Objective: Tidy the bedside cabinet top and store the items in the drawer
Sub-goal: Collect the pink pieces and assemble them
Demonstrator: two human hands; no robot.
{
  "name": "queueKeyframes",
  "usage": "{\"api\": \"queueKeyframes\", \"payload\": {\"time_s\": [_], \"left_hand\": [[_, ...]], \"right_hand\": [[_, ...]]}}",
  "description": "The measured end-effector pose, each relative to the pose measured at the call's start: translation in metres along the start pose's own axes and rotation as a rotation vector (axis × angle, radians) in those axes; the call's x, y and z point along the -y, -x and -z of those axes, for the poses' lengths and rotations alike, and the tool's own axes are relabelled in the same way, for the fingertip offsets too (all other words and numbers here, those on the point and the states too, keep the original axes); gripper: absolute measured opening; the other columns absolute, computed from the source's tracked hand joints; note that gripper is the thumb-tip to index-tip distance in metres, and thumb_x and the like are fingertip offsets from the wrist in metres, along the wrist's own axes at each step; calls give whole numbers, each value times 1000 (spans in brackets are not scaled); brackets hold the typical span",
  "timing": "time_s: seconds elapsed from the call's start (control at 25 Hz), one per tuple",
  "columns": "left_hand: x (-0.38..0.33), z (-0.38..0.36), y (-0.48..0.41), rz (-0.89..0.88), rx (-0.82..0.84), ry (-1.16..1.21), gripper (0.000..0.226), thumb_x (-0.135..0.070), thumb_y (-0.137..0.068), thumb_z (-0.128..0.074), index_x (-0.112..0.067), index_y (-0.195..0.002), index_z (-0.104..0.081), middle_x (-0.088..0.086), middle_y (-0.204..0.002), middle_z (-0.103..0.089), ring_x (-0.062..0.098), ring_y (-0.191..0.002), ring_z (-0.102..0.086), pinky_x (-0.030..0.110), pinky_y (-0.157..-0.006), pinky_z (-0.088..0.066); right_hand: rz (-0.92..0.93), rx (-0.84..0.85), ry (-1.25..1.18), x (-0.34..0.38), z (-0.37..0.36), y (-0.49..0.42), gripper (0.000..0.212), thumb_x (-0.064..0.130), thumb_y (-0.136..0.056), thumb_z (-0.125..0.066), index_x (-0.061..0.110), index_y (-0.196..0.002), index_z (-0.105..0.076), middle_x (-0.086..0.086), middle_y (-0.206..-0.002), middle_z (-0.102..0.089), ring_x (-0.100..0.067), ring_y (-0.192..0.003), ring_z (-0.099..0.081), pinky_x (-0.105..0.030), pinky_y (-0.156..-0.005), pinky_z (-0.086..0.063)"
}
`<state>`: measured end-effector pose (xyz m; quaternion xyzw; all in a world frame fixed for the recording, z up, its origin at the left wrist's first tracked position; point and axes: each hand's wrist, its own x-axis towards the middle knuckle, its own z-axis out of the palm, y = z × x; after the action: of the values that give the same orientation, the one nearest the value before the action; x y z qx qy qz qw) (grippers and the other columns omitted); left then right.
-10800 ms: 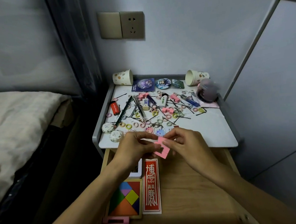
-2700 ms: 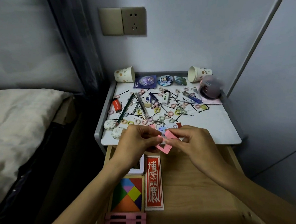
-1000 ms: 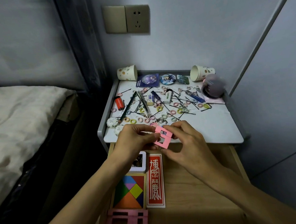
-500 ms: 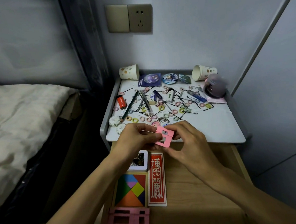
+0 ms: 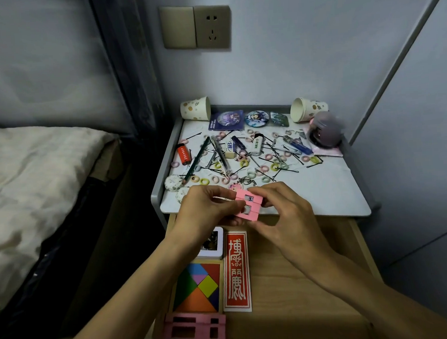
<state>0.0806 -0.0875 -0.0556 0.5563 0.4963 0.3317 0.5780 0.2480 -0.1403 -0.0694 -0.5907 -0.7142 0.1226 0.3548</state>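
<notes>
At the left of the open drawer (image 5: 286, 292) a colored puzzle (image 5: 197, 290) lies beside a red card (image 5: 236, 271). Above them your left hand (image 5: 206, 210) pinches the left edge of a pink slotted piece (image 5: 248, 206) — held in the air over the front edge of the cabinet top (image 5: 324, 188) — while your right hand (image 5: 286, 218) grips its right side, fingers curled. Behind, hair ties (image 5: 204, 181) and pins (image 5: 314, 164) litter the top.
</notes>
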Motion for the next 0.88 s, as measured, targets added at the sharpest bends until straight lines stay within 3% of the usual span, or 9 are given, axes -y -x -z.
{"api": "queueKeyframes", "payload": {"time_s": [0.08,0.28,0.52,0.64,0.72,0.8,0.88], "left_hand": [[-1,1,1,-10,-1,-5,13,-8,-85,-71,-2,-96,-68,9,-78,-76,20,-61,-71,26,-62,-60],[-3,3,2,-4,16,-5,12,-7,-85,-71,-2,-95,-68,13,-78,-75,21,-60,-68,21,-57,-56],[2,11,4,52,42,-35,11,-6,-85,-71,1,-94,-70,13,-78,-75,21,-60,-68,26,-60,-59],[5,27,8,146,138,-88,10,-8,-86,-71,-3,-94,-69,12,-81,-76,20,-62,-71,25,-57,-58],[9,46,8,156,123,-415,18,-27,-83,-76,-14,-95,-71,5,-83,-76,20,-66,-72,28,-58,-58],[17,69,7,182,-75,-1017,33,-49,-79,-74,-22,-99,-70,1,-92,-72,22,-79,-71,34,-68,-58],[24,82,7,245,-248,-1370,41,-54,-82,-68,-20,-106,-64,5,-102,-66,27,-92,-65,34,-70,-51]], "right_hand": [[1,-3,-7,0,0,0,62,13,-74,-83,16,-131,-59,1,-117,-58,-9,-105,-58,-12,-84,-47],[-4,-4,-19,2,0,1,62,22,-74,-82,16,-131,-58,3,-117,-60,-7,-101,-61,-23,-86,-55],[5,33,0,4,-6,4,61,23,-74,-83,14,-129,-60,3,-113,-63,-8,-96,-62,-21,-83,-55],[24,93,-5,6,-16,7,58,24,-74,-83,16,-128,-61,5,-111,-62,-6,-95,-60,-17,-84,-51],[-7,207,-45,1,-29,12,57,29,-73,-83,21,-125,-61,9,-112,-60,-4,-98,-58,-21,-87,-52],[-38,416,-62,-5,-47,21,55,33,-74,-81,25,-124,-60,11,-114,-58,-3,-102,-54,-28,-91,-51],[34,615,-13,-8,-70,32,51,37,-77,-78,27,-123,-59,12,-115,-56,2,-100,-49,-18,-92,-44]]}}
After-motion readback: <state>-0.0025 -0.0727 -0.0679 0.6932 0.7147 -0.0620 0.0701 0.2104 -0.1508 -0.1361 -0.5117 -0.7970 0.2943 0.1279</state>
